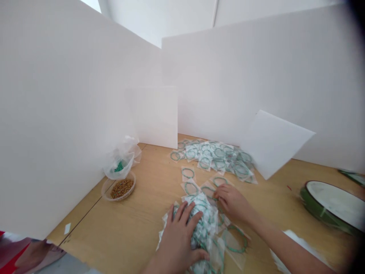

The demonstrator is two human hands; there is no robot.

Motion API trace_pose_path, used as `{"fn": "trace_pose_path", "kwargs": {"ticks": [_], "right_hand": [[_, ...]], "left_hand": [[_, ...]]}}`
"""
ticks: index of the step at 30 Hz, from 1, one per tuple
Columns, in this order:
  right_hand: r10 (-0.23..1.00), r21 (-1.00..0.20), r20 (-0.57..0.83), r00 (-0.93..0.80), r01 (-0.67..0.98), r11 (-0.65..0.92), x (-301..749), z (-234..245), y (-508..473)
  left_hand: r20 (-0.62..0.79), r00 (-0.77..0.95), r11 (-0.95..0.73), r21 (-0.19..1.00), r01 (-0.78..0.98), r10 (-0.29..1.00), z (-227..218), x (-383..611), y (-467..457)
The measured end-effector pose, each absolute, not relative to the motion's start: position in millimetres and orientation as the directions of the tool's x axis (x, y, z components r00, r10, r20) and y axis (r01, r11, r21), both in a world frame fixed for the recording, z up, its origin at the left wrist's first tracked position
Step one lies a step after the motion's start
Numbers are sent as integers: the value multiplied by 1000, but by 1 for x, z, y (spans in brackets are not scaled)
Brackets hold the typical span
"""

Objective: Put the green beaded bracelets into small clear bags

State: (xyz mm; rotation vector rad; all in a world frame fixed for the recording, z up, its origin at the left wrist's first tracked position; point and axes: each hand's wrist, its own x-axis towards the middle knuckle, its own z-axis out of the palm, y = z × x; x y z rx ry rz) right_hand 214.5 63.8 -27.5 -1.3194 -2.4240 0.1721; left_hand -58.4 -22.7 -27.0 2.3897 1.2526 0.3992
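Pressing down on a heap of bagged green rings (pixel 202 219) near the front edge of the wooden counter (pixel 128 228), the left hand (pixel 178 239) lay open, fingers spread. The right hand (pixel 232 203) was half-curled, its fingertips (pixel 217 192) on a flat clear bag (pixel 208 191) just beside the heap; pinch or mere touch, cannot tell. More flat bags (pixel 212 156) lay spread toward the back edge. A clear bowl of brown grain (pixel 122 189) sat left; a roll of green tape (pixel 327 205) sat at the right edge.
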Motion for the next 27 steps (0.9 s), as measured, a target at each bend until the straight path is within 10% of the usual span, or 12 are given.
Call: {"fn": "trace_pose_path", "kwargs": {"ticks": [12,20,27], "right_hand": [[825,-424,172,-538,716,555,145,-34,127],[957,-379,193,-214,884,274,223,-37,81],[911,-346,182,-370,843,411,212,-23,89]], "left_hand": [[56,552,-506,483,715,832,-26,-57,-23],[69,562,-523,474,708,824,-31,-59,-20],[78,578,-552,423,719,812,-33,-57,-18]]}}
